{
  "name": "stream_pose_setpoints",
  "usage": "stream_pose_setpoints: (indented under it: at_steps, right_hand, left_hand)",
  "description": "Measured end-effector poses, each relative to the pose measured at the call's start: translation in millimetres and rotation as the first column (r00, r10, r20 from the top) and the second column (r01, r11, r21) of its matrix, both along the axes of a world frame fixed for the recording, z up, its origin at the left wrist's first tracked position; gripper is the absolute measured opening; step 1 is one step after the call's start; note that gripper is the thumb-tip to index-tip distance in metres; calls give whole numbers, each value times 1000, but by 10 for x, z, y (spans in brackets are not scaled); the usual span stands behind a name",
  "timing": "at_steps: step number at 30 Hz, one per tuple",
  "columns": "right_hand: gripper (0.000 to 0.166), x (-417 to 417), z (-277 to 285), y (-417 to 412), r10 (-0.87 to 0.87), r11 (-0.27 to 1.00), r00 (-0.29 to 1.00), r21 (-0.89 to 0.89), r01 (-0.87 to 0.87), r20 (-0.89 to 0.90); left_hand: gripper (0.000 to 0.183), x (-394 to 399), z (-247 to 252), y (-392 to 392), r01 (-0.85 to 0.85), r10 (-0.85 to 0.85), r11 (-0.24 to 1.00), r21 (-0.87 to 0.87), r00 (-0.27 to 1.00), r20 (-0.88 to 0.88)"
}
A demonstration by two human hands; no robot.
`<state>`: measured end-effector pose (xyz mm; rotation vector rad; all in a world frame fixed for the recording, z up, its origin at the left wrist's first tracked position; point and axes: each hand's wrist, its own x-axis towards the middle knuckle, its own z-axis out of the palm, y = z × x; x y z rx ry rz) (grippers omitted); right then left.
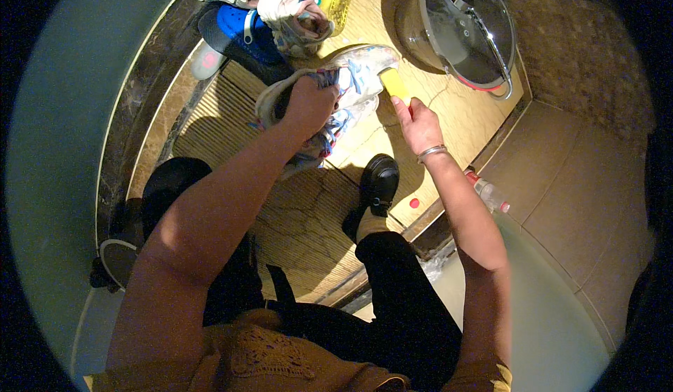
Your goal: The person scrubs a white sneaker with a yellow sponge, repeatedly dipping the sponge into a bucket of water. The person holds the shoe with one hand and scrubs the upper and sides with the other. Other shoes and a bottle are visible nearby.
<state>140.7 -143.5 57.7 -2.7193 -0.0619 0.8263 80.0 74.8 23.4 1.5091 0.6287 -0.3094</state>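
Note:
My left hand (pixel 313 100) grips a white sneaker (pixel 368 60) with blue laces at its ankle opening, the toe pointing right. Just below it lies a second white sneaker (pixel 347 116) with blue laces and red trim, partly hidden by my left hand and forearm. Between the thumb and fingers of my right hand (pixel 422 129) is a yellow brush (pixel 395 84) with a red part near my fingers. The brush's dark end is at the toe of the upper sneaker. Whether it presses on the shoe is hard to tell.
At the upper right stands a large metal pot (pixel 428 29) with a glass lid (pixel 465 34). Blue clogs (pixel 236 26) and pale shoes (pixel 294 16) are piled at the upper left. My black shoe (pixel 380 176) rests on the tiled floor near a red cap (pixel 414 203). A plastic bottle (pixel 489 192) lies beyond the step edge.

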Motion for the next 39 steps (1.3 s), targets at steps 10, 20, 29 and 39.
stream_pose_setpoints:
  at_steps: [10, 20, 29, 39]
  right_hand:
    - [53, -135, 22, 114, 114, 990, 992, 85, -109, -54]
    - [51, -314, 5, 257, 279, 952, 960, 127, -277, 0]
    - [54, -91, 36, 333, 112, 981, 993, 160, -106, -30]
    - [61, 144, 99, 126, 39, 999, 999, 13, -39, -14]
  left_hand:
    - [28, -19, -168, 15, 73, -74, 989, 129, 997, 5]
    - [27, -156, -426, 55, 51, -178, 930, 363, 929, 324]
    - [31, -129, -373, 59, 114, -245, 913, 393, 921, 303]
    - [49, -31, 83, -36, -129, 112, 983, -129, 985, -133]
